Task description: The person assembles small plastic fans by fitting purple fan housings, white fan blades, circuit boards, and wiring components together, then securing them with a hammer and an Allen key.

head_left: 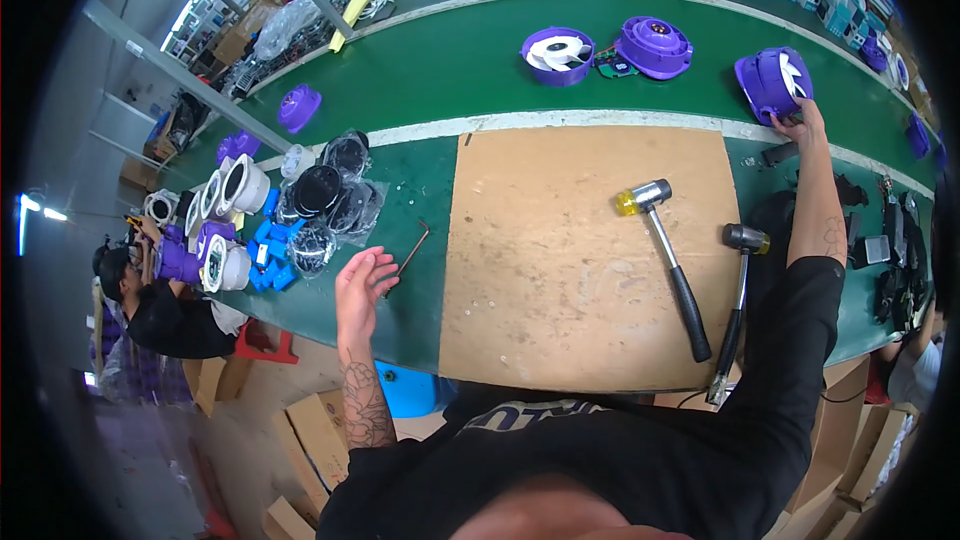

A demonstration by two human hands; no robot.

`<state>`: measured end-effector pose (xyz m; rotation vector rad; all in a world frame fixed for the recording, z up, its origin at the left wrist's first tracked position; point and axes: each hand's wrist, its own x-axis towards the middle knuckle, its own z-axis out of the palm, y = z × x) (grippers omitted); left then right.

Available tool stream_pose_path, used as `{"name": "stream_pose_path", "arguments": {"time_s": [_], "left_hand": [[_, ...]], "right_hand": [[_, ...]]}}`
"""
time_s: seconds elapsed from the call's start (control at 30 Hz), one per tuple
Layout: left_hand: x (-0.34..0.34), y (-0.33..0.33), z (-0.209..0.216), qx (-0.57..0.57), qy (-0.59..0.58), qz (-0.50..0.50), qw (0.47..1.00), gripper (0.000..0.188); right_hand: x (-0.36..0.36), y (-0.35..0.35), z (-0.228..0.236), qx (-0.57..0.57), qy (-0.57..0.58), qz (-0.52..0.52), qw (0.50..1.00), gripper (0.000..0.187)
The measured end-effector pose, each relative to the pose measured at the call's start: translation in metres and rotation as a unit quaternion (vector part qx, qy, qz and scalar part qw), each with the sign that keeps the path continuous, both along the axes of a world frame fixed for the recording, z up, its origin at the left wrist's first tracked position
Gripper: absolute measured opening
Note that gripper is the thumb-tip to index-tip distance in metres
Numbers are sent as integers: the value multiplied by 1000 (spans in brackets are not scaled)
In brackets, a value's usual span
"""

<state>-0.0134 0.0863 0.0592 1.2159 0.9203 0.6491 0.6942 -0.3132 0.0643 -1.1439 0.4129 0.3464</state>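
At the far right, my right hand is closed on the rim of a purple fan housing with white blades inside, over the green belt's near edge. Above the green table left of the cardboard, my left hand has its fingers loosely curled and apart, with nothing in it. Beside those fingers lies a thin reddish metal rod with a bent tip. A mallet with a yellow-and-black head rests on the cardboard sheet. A second mallet lies at the sheet's right edge.
Farther along the belt sit a purple fan housing and a purple cover. Blue parts, bagged black discs and white rings crowd the left. Another person works there. Black parts lie at the right.
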Motion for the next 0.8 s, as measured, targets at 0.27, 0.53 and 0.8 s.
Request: {"name": "stream_pose_path", "arguments": {"time_s": [0.27,0.53,0.8], "left_hand": [[-9,-6,2,-40,-38,-16,998,30],[-25,5,-25,224,114,-31,967,27],[6,-6,-4,460,333,-193,800,28]], "right_hand": [[-31,7,0,122,-12,5,992,36],[-141,86,52,147,-42,148,977,31],[-326,151,61,107,-38,226,967,18]]}}
